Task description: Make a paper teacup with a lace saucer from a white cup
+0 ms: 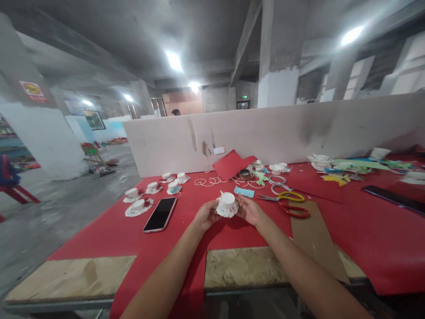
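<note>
Between my two hands a small white paper cup with a lacy, scalloped saucer (227, 201) is held just over the red-covered table (189, 239). My left hand (208, 214) grips the saucer's left edge with its fingers. On the opposite edge, my right hand (248, 210) pinches the saucer. Beyond them lies a light blue paper strip (244, 192). Scissors with one yellow and one red handle (292, 197) rest to the right of my right hand. A phone (160, 215) lies to the left of my left hand.
Several similar cups on saucers (139, 204) stand at the left. A brown cardboard piece (314, 235) lies at right, near a dark phone (395, 199). White cord (212, 180), tape rings (276, 180) and folded red paper (232, 164) sit before a pale partition (265, 133).
</note>
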The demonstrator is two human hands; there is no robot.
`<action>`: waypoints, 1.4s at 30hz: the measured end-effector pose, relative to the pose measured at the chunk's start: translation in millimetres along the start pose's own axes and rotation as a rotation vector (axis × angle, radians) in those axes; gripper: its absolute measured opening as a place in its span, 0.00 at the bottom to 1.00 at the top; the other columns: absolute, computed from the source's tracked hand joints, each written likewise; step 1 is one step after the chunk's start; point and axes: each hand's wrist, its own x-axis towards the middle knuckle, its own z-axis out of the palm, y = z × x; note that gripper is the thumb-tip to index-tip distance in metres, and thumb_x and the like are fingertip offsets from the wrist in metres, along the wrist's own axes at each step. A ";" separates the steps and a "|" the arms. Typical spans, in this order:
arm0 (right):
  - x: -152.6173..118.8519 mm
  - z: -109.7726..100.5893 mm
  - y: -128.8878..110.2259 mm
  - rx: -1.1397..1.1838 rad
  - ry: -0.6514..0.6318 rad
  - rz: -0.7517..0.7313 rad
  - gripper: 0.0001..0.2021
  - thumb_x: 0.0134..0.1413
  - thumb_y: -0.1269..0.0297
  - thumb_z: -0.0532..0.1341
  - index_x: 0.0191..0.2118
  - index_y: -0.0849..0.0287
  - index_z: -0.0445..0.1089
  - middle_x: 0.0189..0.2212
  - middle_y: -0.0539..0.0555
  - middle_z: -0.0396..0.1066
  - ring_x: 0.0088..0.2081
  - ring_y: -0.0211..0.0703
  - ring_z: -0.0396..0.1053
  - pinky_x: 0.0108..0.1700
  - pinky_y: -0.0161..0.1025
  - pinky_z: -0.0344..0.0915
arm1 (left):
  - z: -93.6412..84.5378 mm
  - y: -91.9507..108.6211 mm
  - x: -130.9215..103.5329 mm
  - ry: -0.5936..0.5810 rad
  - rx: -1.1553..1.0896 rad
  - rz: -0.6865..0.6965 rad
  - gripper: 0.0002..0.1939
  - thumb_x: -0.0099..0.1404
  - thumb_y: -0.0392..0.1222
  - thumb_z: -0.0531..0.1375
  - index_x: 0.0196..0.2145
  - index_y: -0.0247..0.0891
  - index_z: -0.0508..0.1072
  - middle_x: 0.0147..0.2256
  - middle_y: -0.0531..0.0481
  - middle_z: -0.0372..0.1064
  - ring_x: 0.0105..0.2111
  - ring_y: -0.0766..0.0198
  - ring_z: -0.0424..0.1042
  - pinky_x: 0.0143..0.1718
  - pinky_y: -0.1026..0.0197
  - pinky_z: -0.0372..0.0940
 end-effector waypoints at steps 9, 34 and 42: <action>-5.4 6.4 5.5 -0.100 -0.010 -0.146 0.15 0.32 0.70 0.69 0.33 0.61 0.70 0.26 0.50 0.74 0.26 0.37 0.69 0.30 0.34 0.64 | -0.8 -2.5 -1.9 -0.099 0.088 0.051 0.14 0.51 0.41 0.64 0.34 0.30 0.72 0.28 0.46 0.71 0.24 0.66 0.67 0.28 0.63 0.62; -16.3 18.5 -1.6 -0.677 -0.112 -0.383 0.10 0.39 0.61 0.67 0.30 0.59 0.73 0.26 0.51 0.73 0.28 0.41 0.67 0.34 0.37 0.62 | 9.0 6.8 -12.7 -0.144 0.408 0.136 0.15 0.38 0.43 0.67 0.22 0.31 0.71 0.18 0.53 0.65 0.19 0.70 0.62 0.22 0.66 0.54; -18.8 21.0 -3.7 -0.737 -0.138 -0.391 0.09 0.39 0.61 0.66 0.29 0.59 0.73 0.25 0.50 0.72 0.28 0.40 0.67 0.32 0.36 0.62 | 10.6 3.6 -8.9 -0.100 0.371 0.139 0.10 0.40 0.40 0.64 0.21 0.33 0.70 0.18 0.54 0.65 0.19 0.69 0.62 0.22 0.65 0.54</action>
